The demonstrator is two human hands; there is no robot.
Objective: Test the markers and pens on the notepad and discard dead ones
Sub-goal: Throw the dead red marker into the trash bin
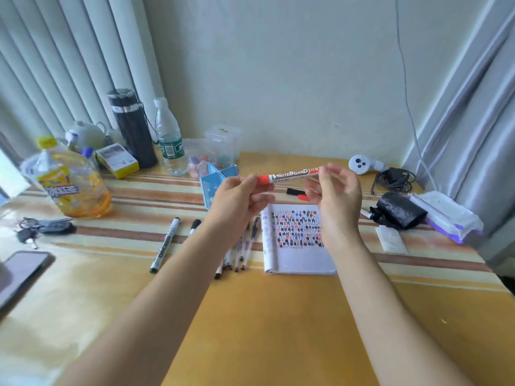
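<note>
Head view: left hand [239, 199] pinches the red whiteboard marker [289, 175] by its cap, right hand [334, 190] its tail; a hard tug could fling it beyond the notepad [298, 246].

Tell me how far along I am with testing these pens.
Done: the notepad carries rows of test scribbles, and several pens lie left of it. In hand: the left hand and right hand hold a red whiteboard marker, cap on. Left: marking with it; two black markers lie nearby.
</note>
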